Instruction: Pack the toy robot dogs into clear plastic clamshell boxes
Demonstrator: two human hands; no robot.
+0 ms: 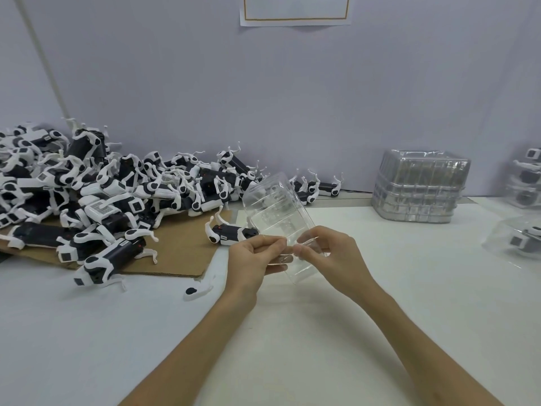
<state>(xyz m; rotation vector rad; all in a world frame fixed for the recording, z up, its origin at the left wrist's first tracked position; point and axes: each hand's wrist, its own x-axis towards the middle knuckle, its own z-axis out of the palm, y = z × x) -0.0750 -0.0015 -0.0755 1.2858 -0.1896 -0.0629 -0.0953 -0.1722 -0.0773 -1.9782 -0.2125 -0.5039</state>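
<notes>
Two bare forearms reach in from the near edge over a smooth matt white table (322,347). The left hand (254,256) and right hand (330,253) meet at centre, each pinching the near rim of one clear plastic clamshell box (275,212) between thumb and curled fingers. The box is held above the table, tilted away from the person; its walls are thin, glossy, ribbed and round-cornered. Left of the left wrist lies one loose white plastic leg piece (196,291), curved, with a black oval at its thick end. Just beyond the left hand lies one black-and-white toy robot dog (231,232) on its side, legs up, partly on a flat brown cardboard sheet (181,250) with a rough torn edge. Farther left, on the cardboard, is one large heap of toy robot dogs (87,186), too many and too tangled to count: boxy black bodies, white shells, thin bent white legs. Far right of centre stands one stack of clear clamshell boxes (421,186), nested, squarish, shiny. At the right edge one packed clear box (515,238) lies on the table; behind it is a blurred pile of packed boxes (527,180), number unclear. Behind all is a plain pale grey wall (263,98) with one white paper notice (295,10).
</notes>
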